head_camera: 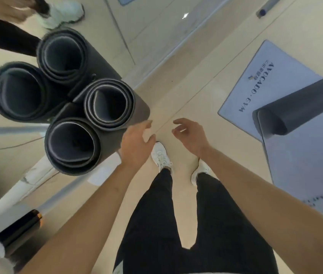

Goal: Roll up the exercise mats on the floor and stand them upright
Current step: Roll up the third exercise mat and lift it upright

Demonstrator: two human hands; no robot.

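Observation:
Several dark grey rolled exercise mats stand upright in a cluster at the left, their open spiral ends facing me; the nearest roll (71,145) and the one behind it (109,103) are closest to my hands. My left hand (137,143) hangs just right of these rolls with relaxed fingers, holding nothing. My right hand (190,135) hovers beside it, fingers loosely curled, empty. At the right another dark rolled mat (295,107) lies across a flat pale grey mat (303,165) printed with lettering.
The floor (186,91) is beige tile. My legs in dark trousers and white shoes (161,157) stand below my hands. Another person's white shoe (61,14) and dark leg are at the top left. A black object (18,228) lies at the bottom left.

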